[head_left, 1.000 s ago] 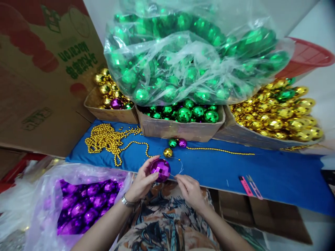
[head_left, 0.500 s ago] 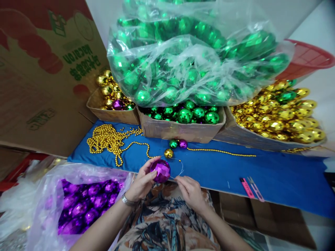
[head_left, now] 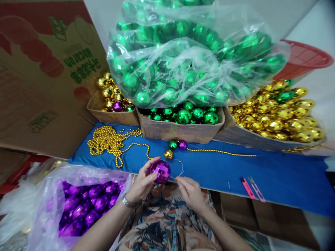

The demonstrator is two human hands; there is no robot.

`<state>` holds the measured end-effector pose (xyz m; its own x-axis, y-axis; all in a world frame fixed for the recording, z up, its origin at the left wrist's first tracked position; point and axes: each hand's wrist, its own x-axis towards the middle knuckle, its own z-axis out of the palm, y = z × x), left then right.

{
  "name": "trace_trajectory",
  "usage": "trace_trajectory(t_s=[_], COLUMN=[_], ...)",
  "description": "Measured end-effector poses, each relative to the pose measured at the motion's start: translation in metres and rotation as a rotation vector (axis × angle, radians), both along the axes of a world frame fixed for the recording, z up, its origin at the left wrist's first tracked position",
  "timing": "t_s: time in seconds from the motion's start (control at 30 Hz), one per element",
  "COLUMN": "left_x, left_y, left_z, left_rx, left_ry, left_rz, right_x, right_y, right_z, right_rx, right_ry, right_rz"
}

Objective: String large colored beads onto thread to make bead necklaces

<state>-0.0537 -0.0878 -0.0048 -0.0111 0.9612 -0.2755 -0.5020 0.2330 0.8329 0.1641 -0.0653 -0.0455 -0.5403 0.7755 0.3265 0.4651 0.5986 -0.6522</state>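
Purple and mirror-bright, the faceted ball (head_left: pixel 163 169) sits right in the left hand (head_left: pixel 142 180), up at the near edge of the desk (head_left: pixel 209 170), and that left grip is closed around it, thumb across the near face. Over to the right hand (head_left: pixel 190 192): fingertips pinched narrow, low beside the ball, on what looks like clear thread (head_left: pixel 182 169); whether there's a needle in there too, I can't tell from where I'm standing. Now watch how these two line up! The ball is round, no long axis to speak of, so what counts is the pale line leaving its right side, slanting slightly down to the right fingertips. Left hand touching, right hand just beside and apart, that short line bridging the gap. A loop of thread curls above the right fingers, one tiny gold bead (head_left: pixel 179 161) on or beside it. Just beyond lies a smaller gold ball (head_left: pixel 168 153), then a green ball (head_left: pixel 173 144) and a small purple ball (head_left: pixel 182 144), with a gold bead strand (head_left: pixel 222 151) trailing off rightward. Pink thread snips (head_left: pixel 257 190) lie well apart, far right.
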Motion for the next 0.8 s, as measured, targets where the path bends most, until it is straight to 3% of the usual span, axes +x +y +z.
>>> trace_trajectory(t_s=[0.33, 0.5, 0.57, 0.67, 0.8], left_x=[0.007, -0.008, -0.027, -0.066, -0.114], left_y=[-0.001, 0.006, 0.021, 0.062, 0.122], left_z=[-0.006, -0.008, -0.015, -0.033, -0.056], left_rx=[0.046, 0.134, 0.121, 0.012, -0.077], left_ry=[0.077, 0.179, 0.384, 0.859, 1.054], left_rz=[-0.080, -0.185, -0.074, 0.205, 0.327], right_x=[-0.016, -0.014, -0.011, -0.005, -0.001], right_y=[-0.002, 0.000, 0.001, 0.003, 0.004], right_z=[0.003, 0.002, 0.000, -0.003, -0.005], right_rx=[-0.143, -0.193, -0.207, -0.204, -0.155], right_ry=[0.027, 0.070, 0.112, 0.147, 0.145], right_rz=[-0.026, 0.009, -0.014, -0.049, -0.092])
